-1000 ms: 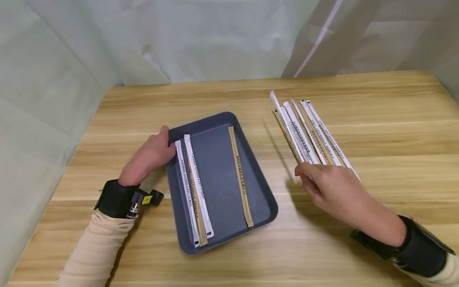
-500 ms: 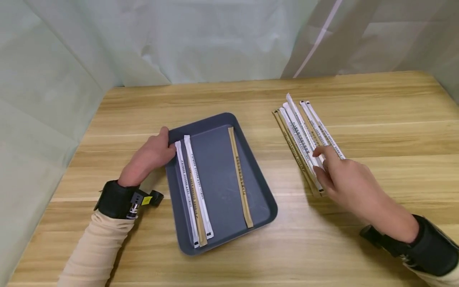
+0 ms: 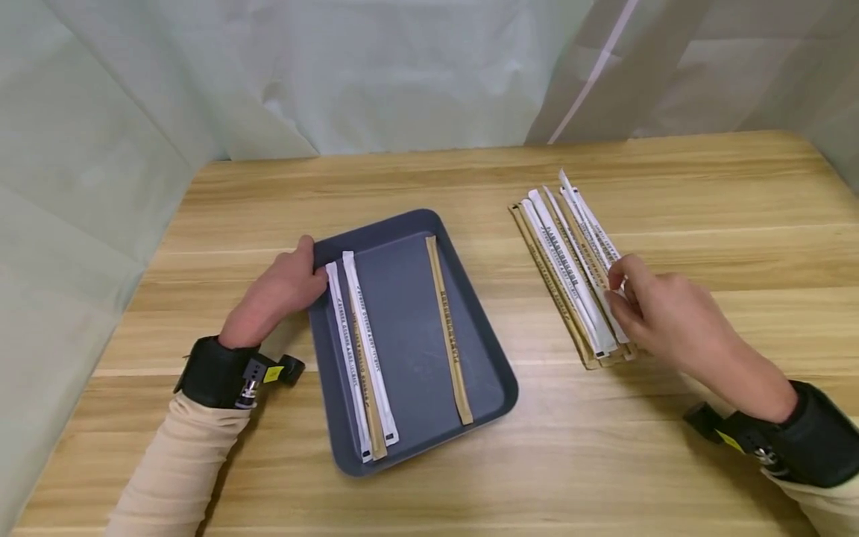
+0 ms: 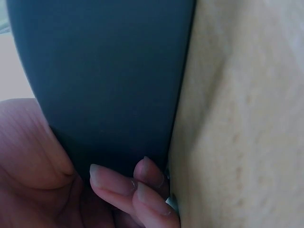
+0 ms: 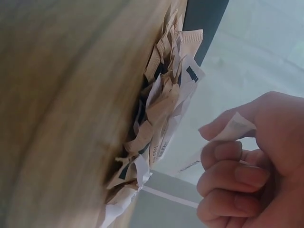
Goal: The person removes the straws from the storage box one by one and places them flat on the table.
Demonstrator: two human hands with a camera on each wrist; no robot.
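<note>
My right hand (image 3: 678, 321) pinches a white paper-wrapped straw (image 5: 232, 129) between thumb and curled fingers. That straw slants over the right side of a pile of wrapped straws (image 3: 560, 272), white and brown, lying on the table. Part of it is hidden behind the fingers. At the left, my left hand (image 3: 278, 287) grips the side rim of a dark grey tray (image 3: 412, 321), its fingertips (image 4: 114, 183) against the outer wall. Inside the tray, white straws (image 3: 369, 335) and a brown straw lie together along the left, and one brown straw (image 3: 448, 332) lies apart on the right.
The wooden table (image 3: 577, 477) has its back edge against a pale sheet (image 3: 416, 82), which also rises at the left. A strip of bare tabletop separates the tray from the straw pile. Each wrist wears a black strap with a small camera.
My right hand has moved right across the pile with the white straw, uncovering the lower ends of the pile's straws. My left hand and the tray have stayed in place.
</note>
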